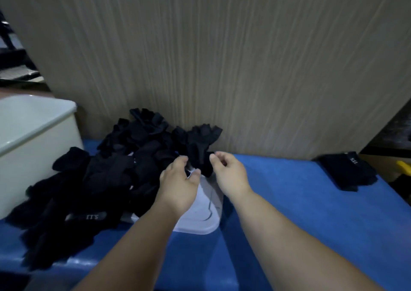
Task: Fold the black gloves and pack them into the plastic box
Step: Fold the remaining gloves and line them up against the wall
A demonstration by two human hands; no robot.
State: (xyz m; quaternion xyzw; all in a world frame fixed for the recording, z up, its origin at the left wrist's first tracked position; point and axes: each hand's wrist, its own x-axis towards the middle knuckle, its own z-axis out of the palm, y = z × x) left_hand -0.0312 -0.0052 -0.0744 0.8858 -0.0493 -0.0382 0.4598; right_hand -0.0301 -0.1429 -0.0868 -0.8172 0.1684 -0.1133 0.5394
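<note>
— While you stand at the blue bench (289,190), count what you hold: one raised glove (201,144), black, fingers up, in front of the wood-grain panel (244,57) at the bench's far edge.

— Both your hands are on it. Your left hand (180,179) pinches its lower end with curled fingers; your right hand (230,172) nips its right edge between thumb and forefinger.

— You have one plastic box (204,213), white, under your wrists near the middle of the bench. Its left side is covered by the heap.

— That heap of black gloves (89,190) runs from your near left corner to the far edge, too tangled to count.

— One smaller stack of black gloves (349,170) lies at the right edge, well apart from your hands. One pale tub (33,135) stands at the left edge, just beside the heap.
</note>
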